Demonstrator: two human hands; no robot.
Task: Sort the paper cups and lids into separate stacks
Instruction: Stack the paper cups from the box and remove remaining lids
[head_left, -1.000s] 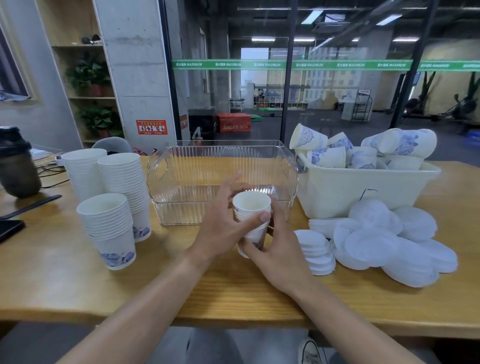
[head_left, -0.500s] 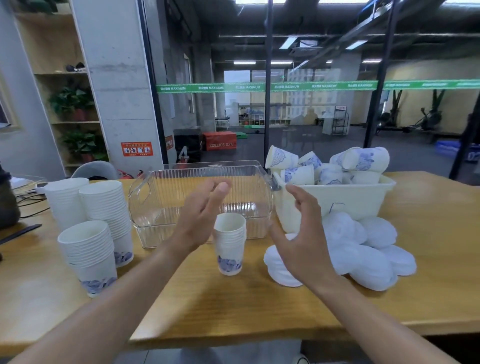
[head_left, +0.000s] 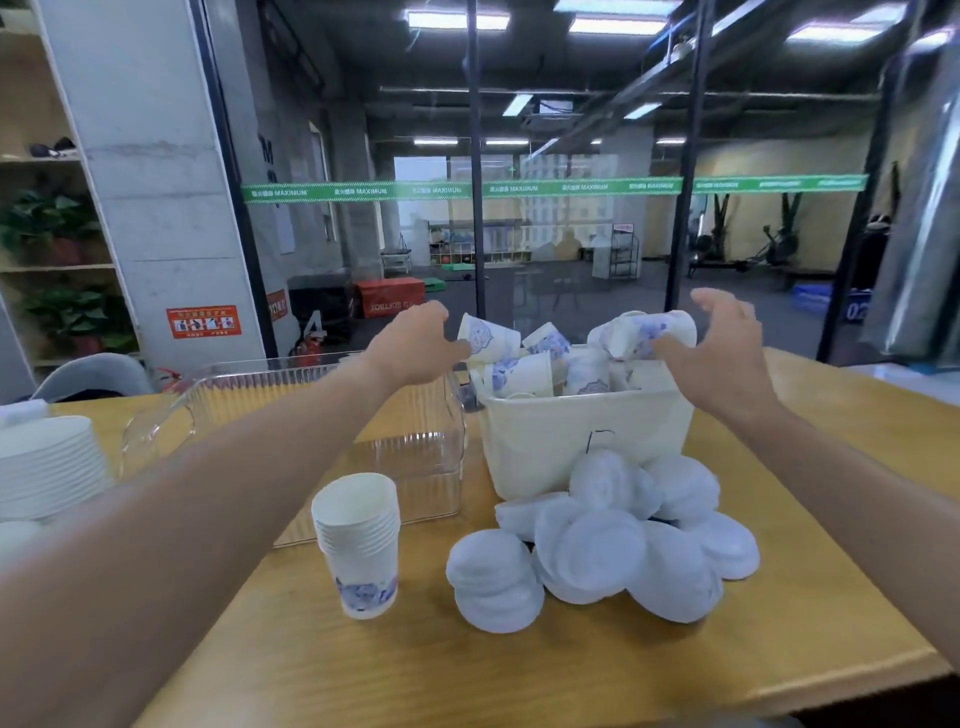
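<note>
Over the bin (head_left: 582, 441), both hands (previously nearer) now reach.

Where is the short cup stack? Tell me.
The cup stack stands upright near the table's front, before the clear bin, left of the lid pile.
</note>
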